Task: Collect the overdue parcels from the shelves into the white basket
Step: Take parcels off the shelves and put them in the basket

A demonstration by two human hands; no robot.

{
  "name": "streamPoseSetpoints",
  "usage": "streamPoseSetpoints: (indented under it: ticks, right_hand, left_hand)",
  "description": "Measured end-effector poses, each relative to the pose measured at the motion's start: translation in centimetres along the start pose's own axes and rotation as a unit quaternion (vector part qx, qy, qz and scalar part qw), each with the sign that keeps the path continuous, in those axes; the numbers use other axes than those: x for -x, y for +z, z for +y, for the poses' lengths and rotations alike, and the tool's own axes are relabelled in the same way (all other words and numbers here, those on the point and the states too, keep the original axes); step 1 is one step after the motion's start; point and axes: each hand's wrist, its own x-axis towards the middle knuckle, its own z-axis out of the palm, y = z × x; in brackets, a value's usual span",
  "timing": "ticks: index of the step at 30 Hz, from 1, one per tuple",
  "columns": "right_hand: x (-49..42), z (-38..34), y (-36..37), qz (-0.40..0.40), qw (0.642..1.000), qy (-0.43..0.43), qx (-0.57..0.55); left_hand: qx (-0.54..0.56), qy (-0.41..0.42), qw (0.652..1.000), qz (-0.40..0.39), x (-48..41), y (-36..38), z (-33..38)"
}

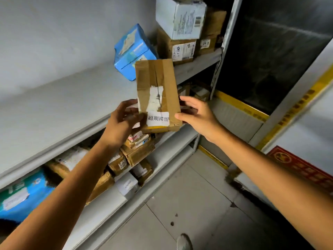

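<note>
A flat brown cardboard parcel (158, 94), wrapped in brown tape, stands upright in the air in front of the shelves. A white sticker with printed characters sits near its lower edge, and a torn shipping label above that. My left hand (122, 121) grips the parcel's lower left side, fingers curled behind it. My right hand (196, 114) holds the lower right edge, thumb on the front face and fingers behind. The white basket is not in view.
A grey metal shelf unit (72, 105) runs along the left wall. A blue box (133, 53) and stacked cardboard and white boxes (180, 27) sit on the upper shelf. Several parcels (137, 150) fill the lower shelves. Grey floor tiles (189, 204) lie below, with a dark glass door at right.
</note>
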Motion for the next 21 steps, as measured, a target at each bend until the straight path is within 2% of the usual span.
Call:
streamPoseSetpoints:
  ticks: [11,14,21]
  right_hand:
    - [5.1,5.6,-10.3,0.134,0.99,0.051,0.004]
    - [6.1,7.6,-15.0,0.188,0.979,0.066,0.039]
    - [10.0,11.9,-26.0,0.28,0.954,0.106,0.01]
  left_hand:
    - [0.023,-0.007,0.986,-0.165,-4.7,12.6,-2.7]
    - [0.009,-0.014,0.976,-0.215,-6.6,18.5,-2.7]
    - [-0.014,-0.02,0.948,-0.316,-8.5,33.1,-2.8]
